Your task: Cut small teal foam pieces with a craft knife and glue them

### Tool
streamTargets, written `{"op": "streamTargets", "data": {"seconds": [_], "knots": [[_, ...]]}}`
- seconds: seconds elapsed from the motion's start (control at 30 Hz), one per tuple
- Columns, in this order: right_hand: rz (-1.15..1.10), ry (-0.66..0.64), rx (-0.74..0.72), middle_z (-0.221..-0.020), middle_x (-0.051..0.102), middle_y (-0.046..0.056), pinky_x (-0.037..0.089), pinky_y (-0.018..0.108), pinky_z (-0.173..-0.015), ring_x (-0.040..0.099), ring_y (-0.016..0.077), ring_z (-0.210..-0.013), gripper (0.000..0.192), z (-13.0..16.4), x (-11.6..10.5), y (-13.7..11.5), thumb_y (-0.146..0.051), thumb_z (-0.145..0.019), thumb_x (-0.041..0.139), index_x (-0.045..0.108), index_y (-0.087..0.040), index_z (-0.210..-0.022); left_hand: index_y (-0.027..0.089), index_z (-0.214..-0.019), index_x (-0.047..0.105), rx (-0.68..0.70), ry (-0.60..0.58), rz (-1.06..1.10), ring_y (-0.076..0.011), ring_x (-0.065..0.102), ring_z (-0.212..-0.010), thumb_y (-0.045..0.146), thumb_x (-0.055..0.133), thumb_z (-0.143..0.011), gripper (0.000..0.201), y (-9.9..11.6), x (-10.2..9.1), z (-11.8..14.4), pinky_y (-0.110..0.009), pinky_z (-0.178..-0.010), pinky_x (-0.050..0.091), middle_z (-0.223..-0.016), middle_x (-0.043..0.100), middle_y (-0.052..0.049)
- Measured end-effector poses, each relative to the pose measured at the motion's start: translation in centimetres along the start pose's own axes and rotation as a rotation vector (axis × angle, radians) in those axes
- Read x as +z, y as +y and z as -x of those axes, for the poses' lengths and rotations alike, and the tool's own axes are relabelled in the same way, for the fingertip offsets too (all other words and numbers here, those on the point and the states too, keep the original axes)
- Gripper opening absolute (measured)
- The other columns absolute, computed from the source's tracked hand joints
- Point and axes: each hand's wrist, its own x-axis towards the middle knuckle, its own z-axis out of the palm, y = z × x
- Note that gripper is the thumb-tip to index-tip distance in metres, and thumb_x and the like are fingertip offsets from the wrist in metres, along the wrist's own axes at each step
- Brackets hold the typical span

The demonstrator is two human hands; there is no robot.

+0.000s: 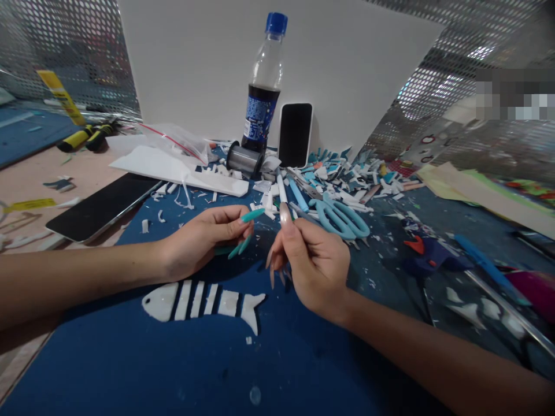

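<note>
The left hand (199,240) hovers just above the blue mat (130,358), fingers curled loosely inward with the thumb and forefinger drawn near each other; whether anything small sits between them cannot be told. Its long nails are painted teal. The right hand (312,260), at 3 o'clock from the left and close beside it, pinches a slim white pen-like tool (281,193) between thumb and fingers, the shaft rising toward 12 o'clock. Its nails are long and pale.

At 6 o'clock from both hands lies a white fish cutout (202,303), flat on the mat, head toward 9 o'clock and forked tail toward 3 o'clock. Its body is split into narrow upright strips with blue showing between them, like a skeleton, and a small dark eye marks the head.

Light blue scissors (342,216) rest at 1 o'clock from the right hand, just beside it. Beyond, at 12 o'clock, a heap of white and blue scraps (347,179) spreads out, with a cola bottle (264,86) and an upright phone (295,134) behind. A second phone (102,205) lies at 10 o'clock.
</note>
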Motion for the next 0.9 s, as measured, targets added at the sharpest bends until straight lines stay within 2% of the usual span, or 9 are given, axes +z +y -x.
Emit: {"op": "streamTargets", "data": {"seconds": [0.33,0.9], "knots": [[-0.026,0.002,-0.02,-0.044,0.055,-0.005,0.042,0.011,-0.04,0.052,0.0022,-0.037,0.036,0.01,0.02,0.02,-0.019,-0.093,0.043,0.054,-0.017,-0.059,0.015,-0.069,0.05,0.023,0.02,0.018,-0.006,0.037,-0.055,0.025,0.054,-0.084,0.018,-0.04,0.04,0.01,-0.017,-0.053,0.029,-0.062,0.045,0.003],[-0.027,0.006,0.026,-0.045,0.056,-0.004,0.043,0.018,-0.038,0.054,0.0062,-0.037,0.037,0.14,-0.05,-0.17,-0.025,-0.095,0.041,0.055,-0.02,-0.061,0.015,-0.068,0.049,0.012,0.026,0.006,-0.0069,0.037,-0.056,0.026,0.056,-0.082,0.02,0.03,0.18,0.05,-0.019,-0.053,0.028,-0.062,0.045,0.003]]}}
